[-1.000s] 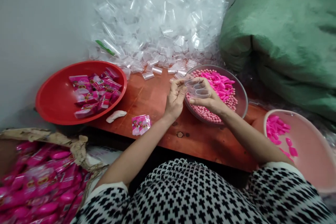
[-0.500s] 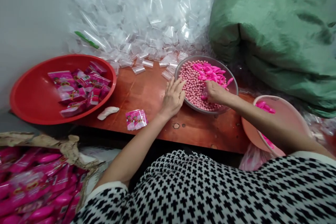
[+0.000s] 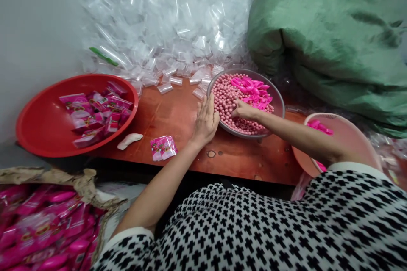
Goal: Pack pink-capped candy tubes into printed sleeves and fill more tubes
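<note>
A grey bowl (image 3: 281, 93) holds pink round beads (image 3: 222, 95) and a pile of bright pink plastic pieces (image 3: 252, 91). My left hand (image 3: 206, 122) lies flat along the bowl's left side, its fingers stretched out. Inside the bowl, my right hand (image 3: 244, 110) has its fingers curled down into the beads. Whatever those fingers may hold is hidden among the beads.
To the left stands a red basin (image 3: 41, 123) with several pink packets. On the table (image 3: 171, 112) lie pink printed cards (image 3: 163, 148) and a white piece (image 3: 129, 141). Behind are heaped clear bags (image 3: 171, 21); right, a green sack (image 3: 324, 38) and pink tub (image 3: 352, 139).
My right hand has moved left through the beads, away from the pink pieces. My left hand remains by the bowl's rim, its fingers now straighter and closer together. The view has shifted slightly.
</note>
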### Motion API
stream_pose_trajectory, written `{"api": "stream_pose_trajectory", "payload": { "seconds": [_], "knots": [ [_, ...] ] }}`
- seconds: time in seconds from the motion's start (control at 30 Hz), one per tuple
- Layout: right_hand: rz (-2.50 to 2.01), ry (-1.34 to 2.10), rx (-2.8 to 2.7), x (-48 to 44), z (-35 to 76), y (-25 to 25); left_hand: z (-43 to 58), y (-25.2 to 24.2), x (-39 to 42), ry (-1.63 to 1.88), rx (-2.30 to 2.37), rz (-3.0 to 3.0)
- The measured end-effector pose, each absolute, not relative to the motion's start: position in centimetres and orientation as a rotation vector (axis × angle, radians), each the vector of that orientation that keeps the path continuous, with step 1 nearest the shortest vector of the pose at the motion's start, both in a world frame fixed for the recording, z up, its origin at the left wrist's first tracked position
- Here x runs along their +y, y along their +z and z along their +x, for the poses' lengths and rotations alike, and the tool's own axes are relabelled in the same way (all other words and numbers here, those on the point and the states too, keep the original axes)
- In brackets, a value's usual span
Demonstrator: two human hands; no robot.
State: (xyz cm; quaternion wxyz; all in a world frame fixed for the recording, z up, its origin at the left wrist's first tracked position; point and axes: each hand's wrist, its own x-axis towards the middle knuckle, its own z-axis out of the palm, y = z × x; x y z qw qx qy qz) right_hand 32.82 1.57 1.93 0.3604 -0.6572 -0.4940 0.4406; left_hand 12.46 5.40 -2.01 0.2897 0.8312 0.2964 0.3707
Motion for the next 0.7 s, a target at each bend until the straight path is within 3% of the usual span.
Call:
{"api": "stream_pose_trajectory", "payload": {
  "seconds": [0.17,0.3,0.5,0.7],
  "knots": [
    [-1.473,1.210,-1.051,0.3,32.1,4.1,12.6,1.1,5.0,1.076,0.913,2.264],
    [-1.382,1.217,-1.052,0.1,32.0,4.2,14.3,4.1,5.3,0.893,0.815,2.288],
    [-1.378,1.120,-0.963,0.7,32.2,2.3,17.4,4.1,6.2,0.788,0.789,2.194],
    [-1.318,1.234,-0.853,0.9,31.8,1.9,18.3,4.9,6.9,0.710,0.795,2.033]
  ]
}}
